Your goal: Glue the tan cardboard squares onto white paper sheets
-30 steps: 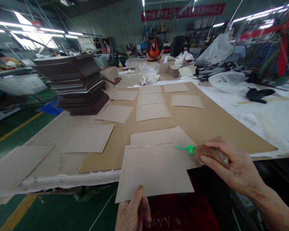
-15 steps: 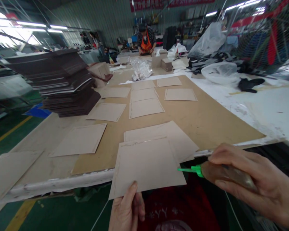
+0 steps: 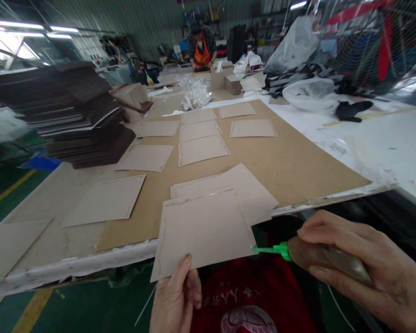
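Observation:
My left hand (image 3: 176, 299) pinches the near edge of a tan cardboard sheet (image 3: 203, 231), holding it over the table's front edge. My right hand (image 3: 367, 270) is wrapped round a brown glue bottle (image 3: 326, 259) with a green nozzle (image 3: 272, 250). The nozzle tip touches the sheet's lower right corner. A second cardboard sheet (image 3: 242, 187) lies on the table just beyond the held one, partly under it.
Several tan sheets (image 3: 201, 149) lie spread over a brown board (image 3: 298, 169) on the long table. A tall stack of dark boards (image 3: 76, 120) stands at the left. White tabletop (image 3: 384, 143), plastic bags and dark scraps are at the right. A person in an orange apron (image 3: 201, 48) works at the far end.
My right hand has drawn the glue nozzle down along the sheet's right edge to its lower corner. My head has tilted downward, and the held sheet sits slightly nearer.

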